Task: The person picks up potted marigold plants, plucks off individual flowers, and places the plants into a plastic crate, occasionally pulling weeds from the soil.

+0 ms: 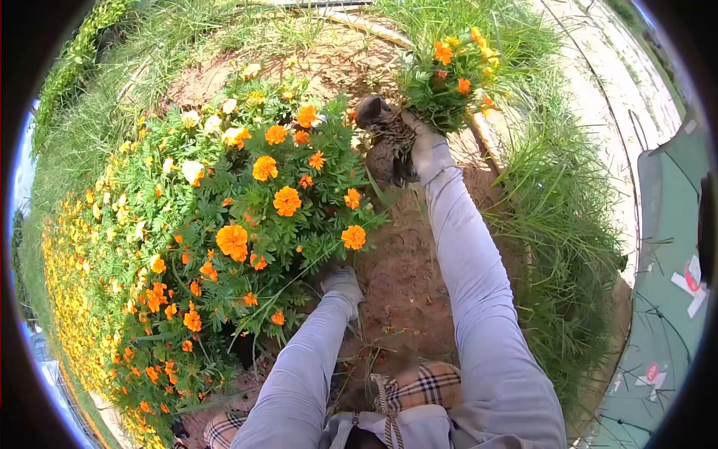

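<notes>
My right hand [429,146], in a pale glove, grips a bunch of marigold plants [441,90] at the base of the stems. Their orange and yellow blooms point away to the upper right. Brown root clumps [393,146] with dark, black-edged lumps stick out on the left side of that hand. My left hand [342,284], also gloved, is low at the right edge of the marigold bed [232,194]. Leaves lie right beside its fingers, which do not show clearly.
Bare reddish soil [404,277] runs between the bed and tall grass [561,292] on the right. A pale hose or pipe [374,28] curves along the far side. Green sheeting [651,299] with white and red labels lies at the far right, beside a pale path [598,97].
</notes>
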The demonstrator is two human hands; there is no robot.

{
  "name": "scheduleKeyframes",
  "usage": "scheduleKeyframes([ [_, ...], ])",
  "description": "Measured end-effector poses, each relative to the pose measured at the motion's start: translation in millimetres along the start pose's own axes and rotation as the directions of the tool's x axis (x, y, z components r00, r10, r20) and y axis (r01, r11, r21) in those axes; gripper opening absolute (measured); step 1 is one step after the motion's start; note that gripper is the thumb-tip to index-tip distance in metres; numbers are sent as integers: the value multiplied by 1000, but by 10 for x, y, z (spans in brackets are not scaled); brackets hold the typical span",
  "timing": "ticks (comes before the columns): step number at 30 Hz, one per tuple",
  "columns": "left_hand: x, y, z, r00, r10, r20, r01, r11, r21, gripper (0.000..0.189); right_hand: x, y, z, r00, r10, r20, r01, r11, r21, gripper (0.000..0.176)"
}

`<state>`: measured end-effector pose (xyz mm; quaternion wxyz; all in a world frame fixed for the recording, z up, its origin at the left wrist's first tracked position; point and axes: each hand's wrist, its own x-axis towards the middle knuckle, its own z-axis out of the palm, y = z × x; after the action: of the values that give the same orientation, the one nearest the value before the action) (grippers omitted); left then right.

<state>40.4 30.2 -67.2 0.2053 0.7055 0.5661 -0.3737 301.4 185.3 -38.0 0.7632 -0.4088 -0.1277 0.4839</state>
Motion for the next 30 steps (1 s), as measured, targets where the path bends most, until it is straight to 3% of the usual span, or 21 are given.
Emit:
scheduleKeyframes([
  [3,70,-35,34,999,34,41,-35,999,20,82,-542,-512,-339,984,-168,50,174,971,-165,38],
  [6,-23,-77,24,996,84,12,-84,996,-33,88,-1425,-1025,-381,970,-206,128,225,961,-161,30],
  [10,1,-328,227,949,298,-106,-310,941,-133,99,-2460,-1134,-538,995,-88,38,94,975,-201,26],
  [11,-114,-343,307,893,369,-259,-433,860,-269,104,-2663,-1088,-584,1000,22,0,-21,980,-196,25],
  [12,-297,-339,328,815,401,-419,-558,740,-375,108,-2872,-1021,-575,999,33,-11,-35,974,-223,24],
  [14,-792,-285,339,414,403,-816,-786,611,-97,109,-3281,-816,-423,998,59,-27,-64,959,-274,23],
  [15,-1005,-262,361,154,353,-923,-827,558,75,109,-3445,-744,-287,967,248,-57,-254,949,-187,23],
  [17,-1163,-296,427,119,345,-931,-712,683,162,95,-3712,-605,64,800,598,-54,-600,800,-22,24],
  [19,-902,-477,614,82,362,-928,-359,880,312,63,-3868,-384,374,811,583,-38,-581,797,-165,28],
  [21,-831,-736,509,634,362,-684,-426,901,82,52,-4005,-189,758,864,491,113,-438,843,-311,31],
  [22,-832,-879,439,824,349,-447,-413,909,-51,47,-4106,-118,974,875,437,208,-343,863,-370,33],
  [24,-1224,-1271,274,734,389,-557,-632,692,-349,41,-4319,-110,1394,850,401,342,-231,866,-443,37],
  [25,-1080,-1481,495,593,394,-702,-786,472,-399,35,-4449,-165,1632,829,412,378,-215,858,-466,38],
  [26,-1143,-1726,551,571,429,-700,-807,449,-382,34,-4557,-156,1822,806,427,411,-201,850,-488,39],
  [27,-1203,-1970,608,547,463,-697,-827,426,-366,34,-4605,-72,1935,778,510,368,-316,823,-472,38],
  [28,-1265,-2213,661,523,496,-693,-846,400,-351,33,-4627,60,2009,782,468,411,-289,857,-426,37],
  [29,-1151,-2305,743,550,459,-698,-816,117,-566,36,-4606,219,2064,787,420,453,-259,890,-376,37],
  [30,-1189,-2359,701,529,419,-738,-846,188,-499,41,-4651,264,2211,791,368,489,-227,919,-323,36],
])
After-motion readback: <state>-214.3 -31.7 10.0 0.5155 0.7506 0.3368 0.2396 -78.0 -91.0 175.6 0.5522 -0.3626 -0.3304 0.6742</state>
